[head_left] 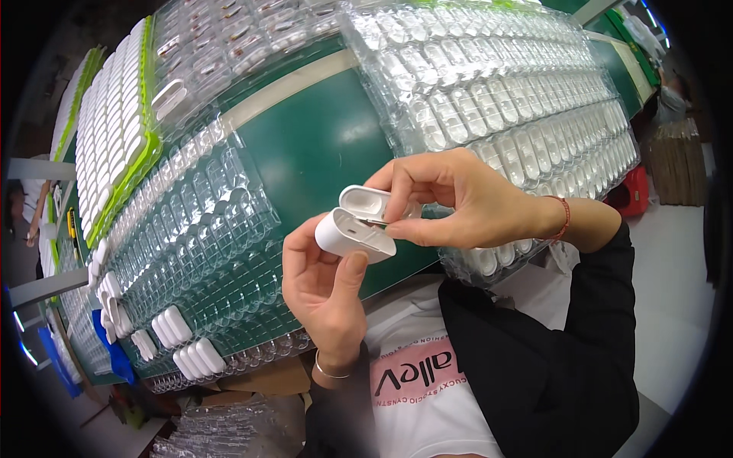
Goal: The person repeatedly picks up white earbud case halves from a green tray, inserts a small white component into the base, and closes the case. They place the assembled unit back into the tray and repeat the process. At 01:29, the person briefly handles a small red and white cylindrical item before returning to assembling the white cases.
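Note:
My left hand (324, 298) holds the white body of an earbud charging case (341, 233), tilted, with its rounded end to the left and my thumb on the near side. Just above the body is a white oval lid (365, 201), its hollow inside showing. My right hand (467, 200) is closed on the lid's right end, with thumb and index finger close together where lid and body meet. A small dark strip shows beside these fingertips. Whether the lid is joined to the body cannot be made out.
Clear plastic trays (489, 84) of white oval shells cover the right of the green table (321, 141). More clear trays (198, 221) lie to the left, near green-edged racks (114, 130) of white parts. White cases (198, 359) stand grouped at the near left. A red bin (632, 192) is at right.

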